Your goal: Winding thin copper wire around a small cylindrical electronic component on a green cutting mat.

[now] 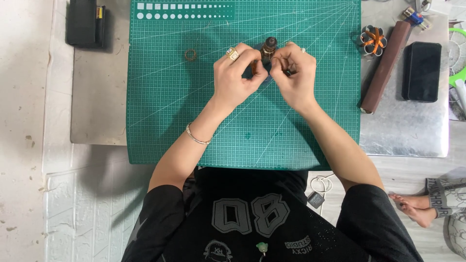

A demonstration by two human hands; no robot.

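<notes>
Green cutting mat (174, 106) spread over most of a metal sheet (412, 131), reaching its far edge and overhanging its near edge. Beyond the mat's right edge, on bare metal: a long brown bar (386, 68) lying slantwise, a black flat case (421, 71) just to its right, a small bundle of rolls tied with orange band (373, 40) near the bar's far end. At the sheet's far left corner, a black box (86, 23). Toward the mat's far edge, about midway across: left hand (238, 77) and right hand (293, 73) drawn close together, fingertips meeting. Both pinched on a small dark brown piece (268, 48), upright, its rounded top poking out above the fingers; lower part hidden by the hands, along with something dark blue beneath them. Gold ring (232, 53) on the left hand, thin bracelet (196, 137) on the left wrist. Left of the hands and well apart from them, a small brown loop (190, 54) lying flat on the mat.
</notes>
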